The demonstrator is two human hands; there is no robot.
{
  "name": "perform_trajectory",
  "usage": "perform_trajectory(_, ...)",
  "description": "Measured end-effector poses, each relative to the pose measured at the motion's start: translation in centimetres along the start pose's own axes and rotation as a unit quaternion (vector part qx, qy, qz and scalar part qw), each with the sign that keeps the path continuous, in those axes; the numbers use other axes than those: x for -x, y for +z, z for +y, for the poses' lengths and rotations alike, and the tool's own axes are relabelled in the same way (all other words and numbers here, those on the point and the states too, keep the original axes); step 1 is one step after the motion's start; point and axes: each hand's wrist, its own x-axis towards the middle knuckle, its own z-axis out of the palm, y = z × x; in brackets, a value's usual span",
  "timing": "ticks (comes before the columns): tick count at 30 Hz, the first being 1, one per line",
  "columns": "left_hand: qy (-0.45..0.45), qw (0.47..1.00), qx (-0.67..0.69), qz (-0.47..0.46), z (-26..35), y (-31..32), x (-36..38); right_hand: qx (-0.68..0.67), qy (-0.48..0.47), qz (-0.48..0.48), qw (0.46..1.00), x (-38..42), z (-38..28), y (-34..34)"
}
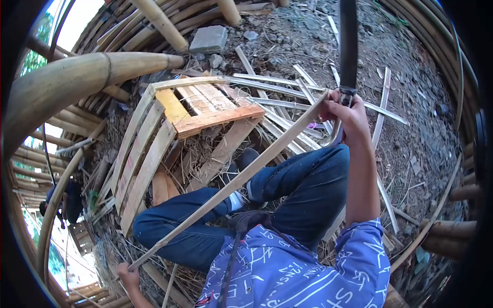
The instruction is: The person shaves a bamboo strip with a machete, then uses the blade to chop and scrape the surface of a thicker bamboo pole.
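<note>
The right hand point(343, 114) clamps a dark curved blade point(348, 46) against a long flat bamboo strip point(231, 186). The left hand point(127, 277), at seven o'clock, grips the strip's lower end. Rough wooden pallet point(205, 115) lies at eleven o'clock.

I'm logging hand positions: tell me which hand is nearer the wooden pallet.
Right. The right hand, gripping a blade at the bamboo strip's upper end, is just beside the wooden pallet. The left hand holds the strip's lower end, farther below it.
</note>
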Motion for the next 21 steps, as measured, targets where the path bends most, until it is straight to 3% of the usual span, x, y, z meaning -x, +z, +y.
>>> perform_trajectory(2, -0.028, 0.999, -0.008, -0.029, 1.1, -1.3, 0.7, -0.067, 0.017, -0.002, 0.998, 0.2, 0.4, 1.3)
perform_trajectory(5, -0.073, 0.969, -0.09, -0.219, 3.6, -4.5, -0.3, -0.135, 0.01, -0.029, 0.99, 0.3, 1.4, 3.3)
perform_trajectory(6, -0.079, 0.967, -0.089, -0.225, 4.6, -5.5, -0.6, -0.187, 0.006, -0.05, 0.981, 0.3, 1.8, 3.8)
perform_trajectory(8, -0.146, 0.946, 0.063, -0.283, 8.5, -8.1, -3.7, -0.184, 0.012, -0.048, 0.982, 0.2, 2.2, 4.8)
perform_trajectory(11, -0.03, 0.964, 0.169, -0.203, 18.9, -12.7, -10.4, -0.199, -0.007, -0.046, 0.979, 0.2, 2.0, 6.3)
perform_trajectory(14, 0.121, 0.94, 0.261, -0.182, 26.8, -13.7, -14.8, -0.223, -0.012, -0.058, 0.973, 0.5, 1.5, 7.4)
perform_trajectory(18, 0.253, 0.827, 0.377, -0.33, 33.8, -8.9, -19.5, -0.22, -0.023, -0.041, 0.974, 1.7, 0.2, 8.1)
perform_trajectory(21, 0.219, 0.611, 0.45, -0.614, 35.9, -5.0, -21.3, -0.2, -0.012, -0.025, 0.979, 2.9, -0.4, 7.5)
